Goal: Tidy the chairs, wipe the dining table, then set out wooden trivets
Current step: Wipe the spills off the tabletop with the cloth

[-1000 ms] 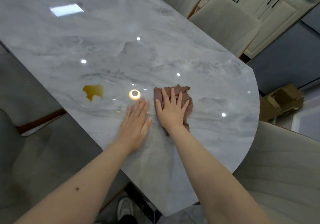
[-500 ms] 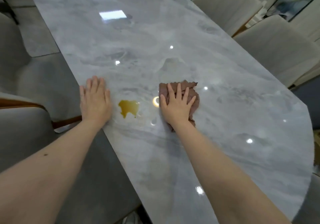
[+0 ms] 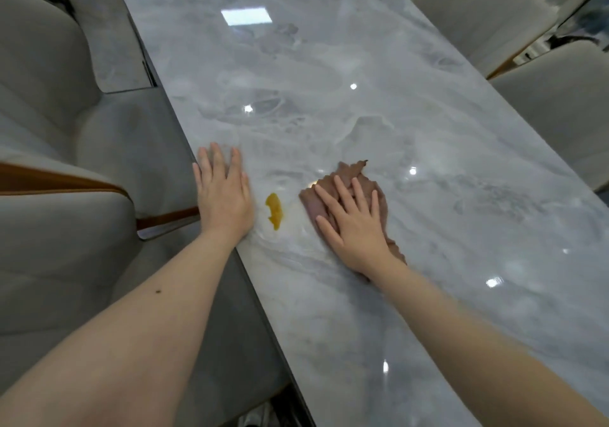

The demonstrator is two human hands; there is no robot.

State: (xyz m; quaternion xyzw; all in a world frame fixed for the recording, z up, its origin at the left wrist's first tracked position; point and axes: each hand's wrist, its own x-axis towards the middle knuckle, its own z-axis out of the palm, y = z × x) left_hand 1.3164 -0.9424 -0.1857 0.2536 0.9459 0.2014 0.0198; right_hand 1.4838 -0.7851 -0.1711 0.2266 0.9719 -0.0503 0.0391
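A: Right hand [image 3: 357,229], fingers?
B: Straight, slightly spread, palm down, pressing flat on the brown cloth [image 3: 372,192]. Not curled round it, just pressing

A: Left hand [image 3: 224,196]?
B: Flat too, fingers straight and close together, palm down on the table [image 3: 329,80] right at its near long edge. Holds nothing, only touches the marble top

A: Cloth location?
B: On the table under the right hand, crumpled, wavy edge sticking out past the fingertips and again by the wrist. One cloth

A: Anything between the hands?
B: One small yellow-amber spill [image 3: 275,210], glossy, narrow, irregular outline. Sits just right of the left hand, just left of the cloth. Cannot tell if the cloth edge touches it, looks slightly apart

A: Table look?
B: Grey-white marble pattern, very shiny, one rectangular light reflection far up, several small round glints scattered. A faint wet-looking sheen around the spill and cloth

A: Chairs, count?
B: Four visible in part. Two on the left: near chair [image 3: 66,245] with a brown trim strip, far chair [image 3: 36,64] behind it. Two on the right side: right far chair [image 3: 481,14] and right near chair [image 3: 560,107]. All pale grey-beige upholstery, all close to the table edges

A: Trivets?
B: Can't point to any

A: Arms?
B: Both forearms bare, reaching in from the bottom
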